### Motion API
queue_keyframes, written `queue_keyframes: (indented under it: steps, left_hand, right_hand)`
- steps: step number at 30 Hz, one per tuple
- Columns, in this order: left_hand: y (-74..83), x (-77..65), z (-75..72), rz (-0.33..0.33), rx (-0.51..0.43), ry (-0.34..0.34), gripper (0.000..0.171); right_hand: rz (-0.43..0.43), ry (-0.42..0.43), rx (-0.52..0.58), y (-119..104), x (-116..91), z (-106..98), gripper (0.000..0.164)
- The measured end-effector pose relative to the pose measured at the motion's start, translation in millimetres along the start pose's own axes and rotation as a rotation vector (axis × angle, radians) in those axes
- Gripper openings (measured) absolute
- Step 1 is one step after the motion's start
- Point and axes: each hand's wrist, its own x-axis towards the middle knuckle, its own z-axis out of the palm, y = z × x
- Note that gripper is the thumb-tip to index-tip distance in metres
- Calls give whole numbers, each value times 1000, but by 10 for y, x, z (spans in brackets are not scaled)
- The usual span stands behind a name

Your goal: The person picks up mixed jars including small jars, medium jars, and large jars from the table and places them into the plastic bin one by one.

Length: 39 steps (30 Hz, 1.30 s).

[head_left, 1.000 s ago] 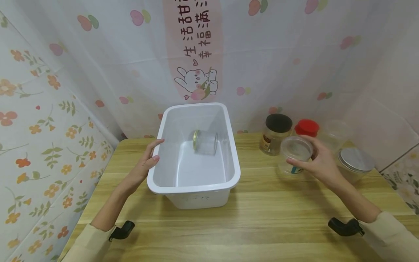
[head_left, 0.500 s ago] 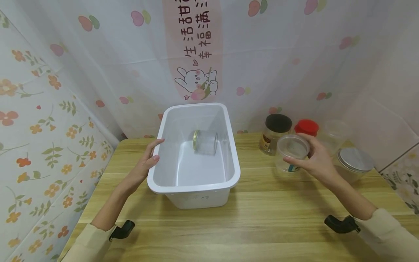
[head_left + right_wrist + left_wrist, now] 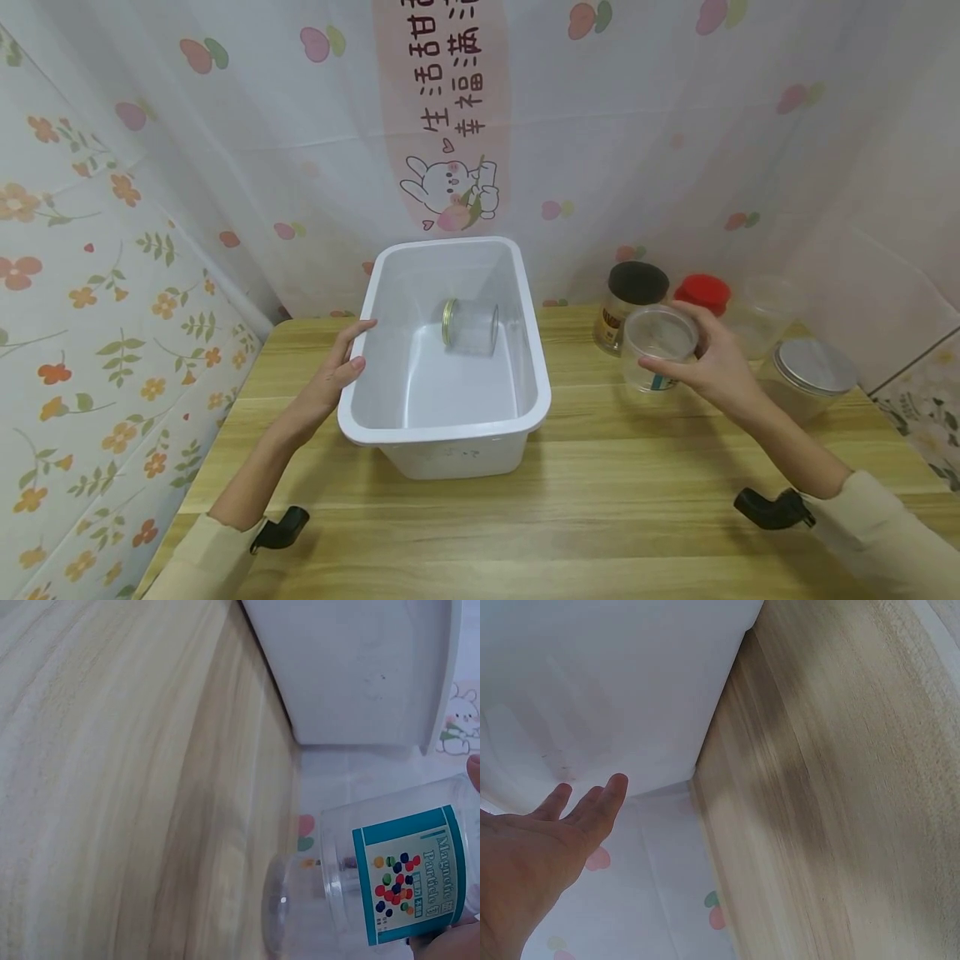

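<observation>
My left hand (image 3: 330,383) holds the left rim of a white plastic tub (image 3: 442,432), thumb and index finger over the edge. In the left wrist view other fingers lie against the tub's outer wall (image 3: 622,690). Inside the tub a clear jar (image 3: 474,327) with a gold lid lies on its side. My right hand (image 3: 716,358) grips a clear plastic jar (image 3: 639,367) around its upper part. This jar has a teal-bordered label (image 3: 410,874) with coloured dots; it appears raised off the table.
Behind the held jar stands a black-lidded jar (image 3: 637,285). A red-lidded jar (image 3: 703,292), a pale translucent container (image 3: 768,304) and a silver-lidded jar (image 3: 816,367) stand farther right on the wooden table (image 3: 600,517). Printed curtains (image 3: 600,167) hang close behind the table.
My right hand has carried the clear jar a little to the left, partly in front of the black-lidded jar. My left hand and the tub have stayed in place.
</observation>
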Motion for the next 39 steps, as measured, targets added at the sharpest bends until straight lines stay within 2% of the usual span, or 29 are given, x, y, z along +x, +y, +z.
queue_keyframes:
  steps: [17, 39]
  left_hand:
    - [-17, -7, -14, -14, -2, -6, 53]
    - [0, 6, 4, -13, -6, 13, 52]
  right_hand:
    - [35, 12, -15, -114, 65, 41, 88]
    - [-2, -4, 5, -194, 125, 127, 84]
